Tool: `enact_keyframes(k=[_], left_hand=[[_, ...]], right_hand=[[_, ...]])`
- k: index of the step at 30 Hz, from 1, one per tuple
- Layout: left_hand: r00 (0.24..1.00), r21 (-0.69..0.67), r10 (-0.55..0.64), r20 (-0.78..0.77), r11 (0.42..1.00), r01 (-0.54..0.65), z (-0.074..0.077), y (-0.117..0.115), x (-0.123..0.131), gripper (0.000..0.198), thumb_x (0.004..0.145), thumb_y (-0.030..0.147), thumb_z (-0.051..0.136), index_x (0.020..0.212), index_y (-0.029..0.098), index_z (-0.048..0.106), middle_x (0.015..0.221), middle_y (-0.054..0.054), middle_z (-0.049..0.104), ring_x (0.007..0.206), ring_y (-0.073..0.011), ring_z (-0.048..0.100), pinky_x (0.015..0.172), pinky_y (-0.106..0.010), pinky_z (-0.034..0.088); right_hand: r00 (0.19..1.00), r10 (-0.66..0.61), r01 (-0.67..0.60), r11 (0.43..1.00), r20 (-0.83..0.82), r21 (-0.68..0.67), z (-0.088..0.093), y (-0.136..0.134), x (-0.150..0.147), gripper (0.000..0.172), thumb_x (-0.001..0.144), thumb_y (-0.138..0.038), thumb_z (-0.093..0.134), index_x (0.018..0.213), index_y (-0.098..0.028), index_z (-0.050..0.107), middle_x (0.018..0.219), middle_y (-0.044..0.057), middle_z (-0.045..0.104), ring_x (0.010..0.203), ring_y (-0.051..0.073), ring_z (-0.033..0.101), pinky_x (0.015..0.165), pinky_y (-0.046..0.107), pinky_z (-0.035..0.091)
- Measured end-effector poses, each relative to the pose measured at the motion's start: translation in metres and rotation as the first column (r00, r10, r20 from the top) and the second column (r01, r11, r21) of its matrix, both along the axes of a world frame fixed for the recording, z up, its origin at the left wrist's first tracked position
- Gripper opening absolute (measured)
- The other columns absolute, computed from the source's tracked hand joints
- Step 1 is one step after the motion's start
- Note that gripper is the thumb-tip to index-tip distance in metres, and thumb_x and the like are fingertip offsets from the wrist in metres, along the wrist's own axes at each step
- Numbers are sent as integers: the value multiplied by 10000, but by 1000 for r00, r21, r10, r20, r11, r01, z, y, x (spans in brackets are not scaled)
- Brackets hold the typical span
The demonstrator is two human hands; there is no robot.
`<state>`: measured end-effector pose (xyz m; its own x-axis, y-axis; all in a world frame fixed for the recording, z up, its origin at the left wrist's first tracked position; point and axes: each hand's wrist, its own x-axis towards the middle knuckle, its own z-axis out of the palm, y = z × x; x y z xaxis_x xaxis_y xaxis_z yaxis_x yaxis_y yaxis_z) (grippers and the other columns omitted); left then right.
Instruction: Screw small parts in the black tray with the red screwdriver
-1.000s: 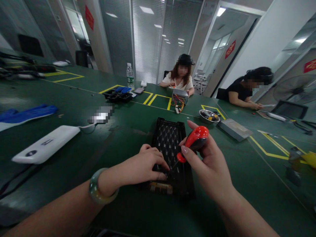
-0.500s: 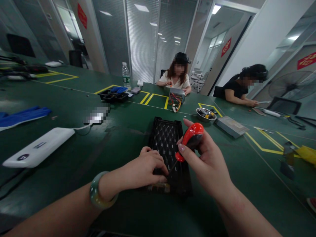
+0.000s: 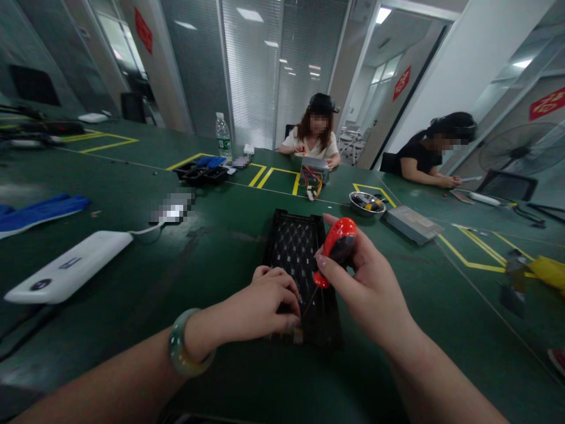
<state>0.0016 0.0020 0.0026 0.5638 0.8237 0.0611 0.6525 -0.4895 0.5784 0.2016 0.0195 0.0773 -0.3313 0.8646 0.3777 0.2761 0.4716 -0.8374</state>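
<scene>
My right grip [image 3: 366, 288] is closed around a red-handled screwdriver [image 3: 339, 244], its thin shaft angled down into the black perforated case [image 3: 300, 247], which lies near the near edge of the tabletop [image 3: 132, 335]. My left grip [image 3: 269, 303] rests open, fingers curled over the case, just beside the shaft's tip. If the tip slips, it could jab those fingers, and pressing off-angle makes that likelier. The case could also skid, since only my hand steadies it.
</scene>
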Motion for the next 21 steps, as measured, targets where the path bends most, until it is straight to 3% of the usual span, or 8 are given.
enact_keyframes(k=[5,15,21], left_hand=[[1000,22,1,-18,1000,0,0,-1,1,52,855,337,753,857,291,776,1094,13,656,1124,-241,532,1043,-435,205],[999,-40,38,-12,998,-38,-3,1,4,93,824,338,777,903,293,755,1074,16,650,1095,-239,531,1024,-425,240],[999,28,-39,-36,999,40,0,2,2,84,896,275,697,922,286,776,1101,9,666,1112,-224,544,1060,-424,203]], right_hand=[[998,-22,21,999,55,26,0,1,1,435,903,-228,661,1325,-262,562,1291,46,663,1113,242,647,992,418,508],[997,-22,20,999,72,33,0,3,2,453,901,-247,660,1342,-255,558,1308,68,656,1133,264,644,1001,447,511],[998,0,-2,1000,68,21,-1,3,1,476,904,-238,658,1365,-265,547,1300,61,661,1134,258,646,985,438,521]])
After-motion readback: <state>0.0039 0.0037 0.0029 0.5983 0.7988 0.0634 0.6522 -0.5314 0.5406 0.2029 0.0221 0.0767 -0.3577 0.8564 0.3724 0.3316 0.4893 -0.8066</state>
